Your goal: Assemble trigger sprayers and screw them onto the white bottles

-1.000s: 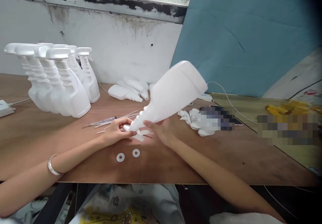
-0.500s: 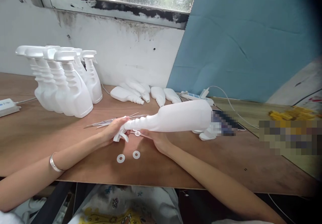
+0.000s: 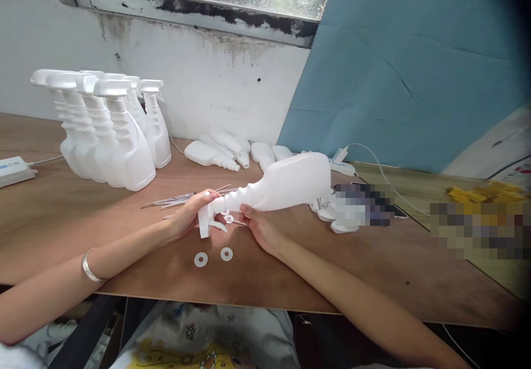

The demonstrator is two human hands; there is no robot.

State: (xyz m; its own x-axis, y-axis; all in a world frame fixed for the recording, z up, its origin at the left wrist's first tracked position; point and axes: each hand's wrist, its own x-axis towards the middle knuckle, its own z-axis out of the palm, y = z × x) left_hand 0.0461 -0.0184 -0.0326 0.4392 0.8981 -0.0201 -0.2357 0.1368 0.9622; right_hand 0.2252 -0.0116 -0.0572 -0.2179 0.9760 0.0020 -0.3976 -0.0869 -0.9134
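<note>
The white bottle [image 3: 294, 183] is held above the tabletop [image 3: 352, 269], tipped nearly onto its side, with its base toward the right and its neck toward the left. A trigger sprayer head [image 3: 205, 222] sits at the neck end, its lever pointing down and toward the right. Whether it is fully seated cannot be told. For a clean fit, it seems best to keep the head square to the neck and the bottle's body steady — a crooked start could cross the threads. Turning gently and checking how the lever lines up with the bottle's flat faces would likely help, as would supporting the broad body, since its weight probably pulls on the joint.

The left hand [image 3: 186, 218] is curled mostly closed around the sprayer head, fingers wrapped at the joint with the neck. The right hand [image 3: 265, 233] is half closed, its thumb tip at the bottle's lower edge near the ribbed neck; the other fingers are partly hidden, so how firmly it grips cannot be told. Two flat white washers [image 3: 201, 259] lie just in front of the hands — a slip there could scatter them.
</note>
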